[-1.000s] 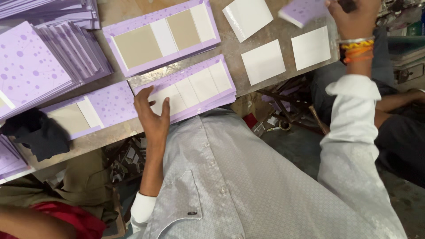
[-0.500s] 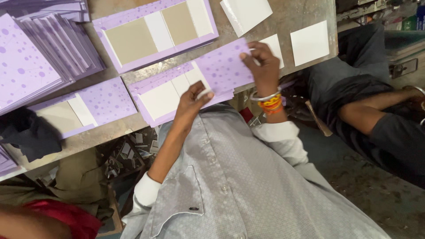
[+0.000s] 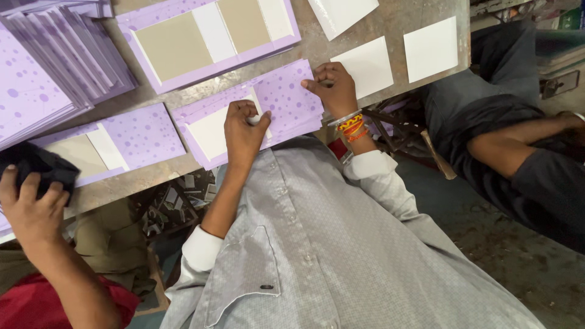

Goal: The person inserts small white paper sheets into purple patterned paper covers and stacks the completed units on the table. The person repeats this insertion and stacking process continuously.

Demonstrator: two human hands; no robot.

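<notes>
1. Your left hand (image 3: 244, 131) had its fingers curled shut, pressing the purple dotted cover (image 3: 256, 109).
2. Your right hand (image 3: 334, 86) pinched that cover's folded flap at its right edge.
3. The cover lay on the desk (image 3: 390, 15), white square cards (image 3: 431, 49) just beyond.
4. At far left, another person's hand (image 3: 30, 204) clutched a black cloth (image 3: 36, 166).

Purple dotted cover sheet (image 3: 286, 100): paper, matt, smooth. White squares (image 3: 431, 49): card, plain, matt. Beige panels (image 3: 173, 45): board, dull finish. Worktop (image 3: 390, 21): worn, scuffed, grey-brown surface. Dark cloth (image 3: 36, 167): soft, crumpled fabric. Wrist bands (image 3: 352, 125): woven thread.
</notes>
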